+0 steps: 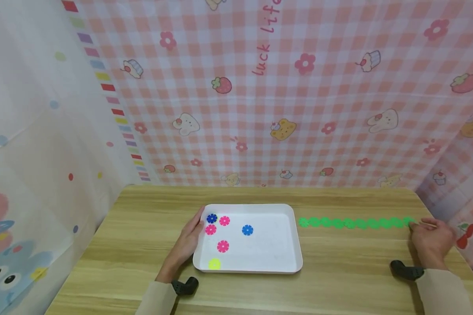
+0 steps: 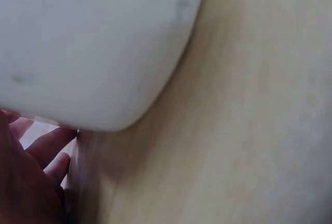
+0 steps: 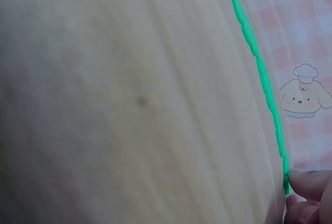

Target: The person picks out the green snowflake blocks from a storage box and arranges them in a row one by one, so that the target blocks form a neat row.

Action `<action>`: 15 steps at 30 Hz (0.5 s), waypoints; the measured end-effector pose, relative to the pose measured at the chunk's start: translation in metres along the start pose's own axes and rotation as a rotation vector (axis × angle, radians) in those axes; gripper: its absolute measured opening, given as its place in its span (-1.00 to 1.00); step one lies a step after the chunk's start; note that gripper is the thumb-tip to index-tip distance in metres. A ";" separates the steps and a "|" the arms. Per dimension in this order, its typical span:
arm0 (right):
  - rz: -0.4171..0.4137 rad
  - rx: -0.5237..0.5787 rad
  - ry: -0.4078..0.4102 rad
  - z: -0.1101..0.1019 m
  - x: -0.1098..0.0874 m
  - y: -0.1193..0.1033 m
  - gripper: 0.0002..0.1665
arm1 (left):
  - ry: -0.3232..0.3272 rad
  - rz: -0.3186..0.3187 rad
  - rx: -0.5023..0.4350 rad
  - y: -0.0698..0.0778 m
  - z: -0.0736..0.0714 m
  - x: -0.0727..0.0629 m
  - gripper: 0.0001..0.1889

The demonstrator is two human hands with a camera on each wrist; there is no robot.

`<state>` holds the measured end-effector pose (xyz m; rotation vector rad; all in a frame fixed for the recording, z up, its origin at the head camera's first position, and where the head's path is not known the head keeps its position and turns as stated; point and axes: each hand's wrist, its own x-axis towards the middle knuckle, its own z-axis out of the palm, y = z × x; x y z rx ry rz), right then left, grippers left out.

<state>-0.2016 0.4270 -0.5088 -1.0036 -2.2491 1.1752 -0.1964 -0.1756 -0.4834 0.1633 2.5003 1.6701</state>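
Observation:
My left hand (image 1: 188, 236) rests along the left side of a shallow white tray (image 1: 260, 262). In the left wrist view its fingers (image 2: 51, 143) reach along the outer wall of the tray, the tips right at it. At the right of the table, my right hand (image 1: 432, 238) pinches the right end of a chain of linked green plastic snowflake discs (image 1: 348, 223). The chain runs in a nearly straight line toward the tray's right side. In the right wrist view, a thumb and fingertips meet at the near end of the green chain (image 3: 267, 89).
Loose snowflake discs lie in the tray: a dark blue disc (image 1: 211, 218), a lighter blue disc (image 1: 247, 230), pink discs (image 1: 222, 246) and a yellow disc (image 1: 214, 264). A checked cloth (image 1: 236, 109) hangs behind the wooden table (image 1: 339, 280).

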 end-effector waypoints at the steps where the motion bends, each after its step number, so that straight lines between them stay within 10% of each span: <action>1: -0.002 -0.005 -0.003 -0.001 0.000 0.000 -0.78 | 0.005 0.004 0.006 -0.005 0.001 0.003 -0.45; 7: 0.033 -0.001 -0.029 -0.004 0.000 0.001 -0.83 | 0.025 0.023 0.020 -0.035 0.003 0.016 -0.45; 15: -0.015 0.026 -0.029 -0.003 -0.010 -0.008 -0.84 | 0.000 0.030 -0.019 -0.037 0.004 0.016 -0.44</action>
